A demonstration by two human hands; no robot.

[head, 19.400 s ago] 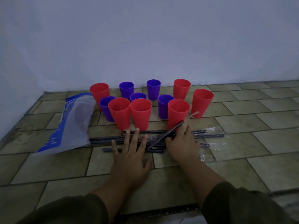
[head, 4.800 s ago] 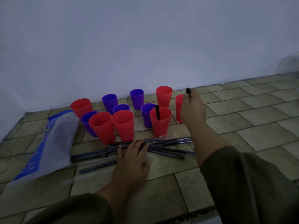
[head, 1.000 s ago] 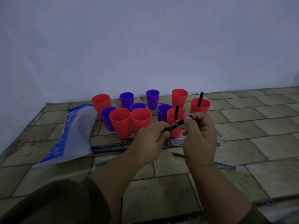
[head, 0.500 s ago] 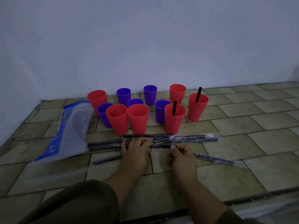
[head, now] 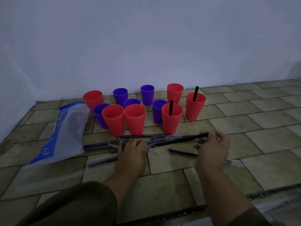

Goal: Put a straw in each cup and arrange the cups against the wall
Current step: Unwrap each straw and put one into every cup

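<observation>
The right hand (head: pixel 211 150) pinches the end of a wrapped black straw (head: pixel 179 139), lifting it off the tiled floor (head: pixel 268 137). The left hand (head: pixel 132 152) lies flat with fingers spread, pressing on the pile of wrapped straws (head: pixel 104 145). One loose straw (head: pixel 182 152) lies between the hands. Beyond them stand red and purple cups near the wall (head: pixel 146 38); two red cups (head: pixel 171 119) (head: pixel 194 106) hold straws. A blue plastic bag (head: pixel 65 132) lies left.

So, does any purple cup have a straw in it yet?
No, the only two upright straws stand in red cups; every purple cup shows none.
</observation>
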